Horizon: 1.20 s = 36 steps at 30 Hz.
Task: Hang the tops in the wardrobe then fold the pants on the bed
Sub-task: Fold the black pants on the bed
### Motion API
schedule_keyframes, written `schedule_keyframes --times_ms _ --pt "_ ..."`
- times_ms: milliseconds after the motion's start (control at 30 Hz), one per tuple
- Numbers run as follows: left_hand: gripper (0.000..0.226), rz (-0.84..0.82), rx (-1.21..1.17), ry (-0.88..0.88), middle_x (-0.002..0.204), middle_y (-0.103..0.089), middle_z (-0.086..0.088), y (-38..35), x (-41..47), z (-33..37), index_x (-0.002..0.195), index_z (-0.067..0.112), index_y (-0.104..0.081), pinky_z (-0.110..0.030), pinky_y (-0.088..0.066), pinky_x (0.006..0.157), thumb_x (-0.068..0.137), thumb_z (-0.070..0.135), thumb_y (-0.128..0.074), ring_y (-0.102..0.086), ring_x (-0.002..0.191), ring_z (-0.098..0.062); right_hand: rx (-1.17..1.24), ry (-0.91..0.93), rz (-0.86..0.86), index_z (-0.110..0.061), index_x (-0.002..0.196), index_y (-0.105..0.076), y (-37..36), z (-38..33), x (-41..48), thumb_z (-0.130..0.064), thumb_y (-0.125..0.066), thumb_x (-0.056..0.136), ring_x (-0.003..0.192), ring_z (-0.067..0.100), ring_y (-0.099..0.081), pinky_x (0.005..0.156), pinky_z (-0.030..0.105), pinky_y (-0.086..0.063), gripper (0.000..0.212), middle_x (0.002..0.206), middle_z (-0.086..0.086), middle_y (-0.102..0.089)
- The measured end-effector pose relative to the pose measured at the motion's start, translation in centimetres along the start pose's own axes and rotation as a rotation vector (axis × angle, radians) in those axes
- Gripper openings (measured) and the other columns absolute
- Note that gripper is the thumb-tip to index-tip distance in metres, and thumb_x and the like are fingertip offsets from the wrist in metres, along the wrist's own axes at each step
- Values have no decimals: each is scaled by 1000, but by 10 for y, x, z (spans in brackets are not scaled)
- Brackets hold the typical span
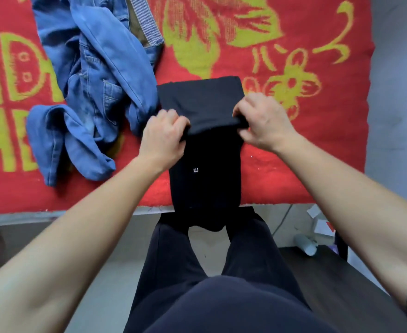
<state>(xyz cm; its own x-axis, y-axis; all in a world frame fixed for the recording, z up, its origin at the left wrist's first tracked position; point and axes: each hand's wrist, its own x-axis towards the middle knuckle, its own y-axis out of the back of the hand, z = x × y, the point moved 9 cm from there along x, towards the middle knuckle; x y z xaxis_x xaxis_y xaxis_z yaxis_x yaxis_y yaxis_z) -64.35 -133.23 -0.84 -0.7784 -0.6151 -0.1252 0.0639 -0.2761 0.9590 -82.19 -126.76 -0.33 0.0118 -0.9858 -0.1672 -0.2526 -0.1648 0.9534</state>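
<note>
Black pants (205,164) lie lengthwise on the red bed cover (293,152), their near end hanging over the bed's front edge. The far part is doubled back toward me, making a folded flap. My left hand (163,134) grips the left corner of that flap's edge. My right hand (261,121) pinches its right corner. A small white logo shows on the lower layer. Crumpled blue jeans (94,92) lie to the left, touching the black pants' far left side.
The bed's front edge (53,213) runs across the middle of the view. My dark-clothed legs stand right against it. On the floor at right are a pale bottle (305,243), scraps of paper (322,224) and a dark board.
</note>
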Motion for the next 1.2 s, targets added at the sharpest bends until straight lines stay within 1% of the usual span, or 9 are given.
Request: schedule_keyframes --times_ms 233,400,467,533,633,733,867,1067,1200 --pt "28 -384 117 -40 92 -55 -13 -115 -60 11 94 9 -58 -42 -42 63 69 7 -70 -53 86 -36 29 -11 -226 -11 100 -67 -119 -19 -70 -4 -74 63 77 36 -57 60 39 -41 38 91 13 -59" --pt "49 -682 -127 228 125 -53 -7 -154 -86 -3 131 19 -55 -44 -46 92 83 13 -57 -43 121 -29 162 -77 -490 -15 128 -63 -155 -25 -85 -8 -63 76 115 35 -52 88 47 -50 52 123 11 -56" --pt "43 -630 -318 415 122 -61 -2 -149 -79 -15 126 22 -59 -40 -46 96 83 20 -57 -50 120 -25 304 -231 -561 -23 125 -65 -155 -14 -80 -23 -60 77 119 28 -53 97 42 -47 48 124 6 -59" --pt "35 -408 -445 661 112 -66 1 -128 -65 -36 116 21 -59 -34 -44 92 84 35 -62 -57 111 -22 494 -474 -413 -26 113 -69 -140 7 -64 -37 -59 76 110 21 -59 97 35 -47 40 115 2 -64" --pt "74 -101 -686 1059 127 -53 -4 -116 -52 -77 124 15 -48 -34 -40 103 73 66 -69 -49 121 -22 646 -783 -72 -23 118 -60 -118 49 -41 -53 -64 80 113 15 -57 101 32 -43 48 117 -1 -57" --pt "100 -90 -1092 1229 131 -53 5 -138 -34 -90 136 13 -44 -35 -46 103 62 75 -72 -56 116 -12 880 -919 -83 -19 138 -47 -134 62 -14 -67 -67 78 118 11 -54 106 28 -41 80 128 -4 -54" --pt "76 -54 -1167 1276 121 -59 7 -156 -23 -105 129 11 -46 -29 -53 83 76 58 -75 -63 101 -9 1120 -1001 -192 -20 136 -53 -165 64 5 -73 -84 51 107 5 -65 97 26 -51 105 125 -9 -65" --pt "116 -182 -1312 1299 131 -60 2 -166 -24 -83 142 4 -42 -36 -51 98 57 74 -78 -63 111 -15 1359 -905 -298 -14 121 -69 -167 54 12 -44 -87 71 97 10 -73 96 32 -56 61 106 -4 -76" --pt "66 -207 -1513 1110 109 -74 -4 -163 -5 -55 121 10 -66 -39 -55 94 66 38 -90 -71 101 -18 1536 -860 -312 -12 130 -62 -157 46 7 -30 -82 81 108 17 -70 97 35 -55 55 117 2 -73"
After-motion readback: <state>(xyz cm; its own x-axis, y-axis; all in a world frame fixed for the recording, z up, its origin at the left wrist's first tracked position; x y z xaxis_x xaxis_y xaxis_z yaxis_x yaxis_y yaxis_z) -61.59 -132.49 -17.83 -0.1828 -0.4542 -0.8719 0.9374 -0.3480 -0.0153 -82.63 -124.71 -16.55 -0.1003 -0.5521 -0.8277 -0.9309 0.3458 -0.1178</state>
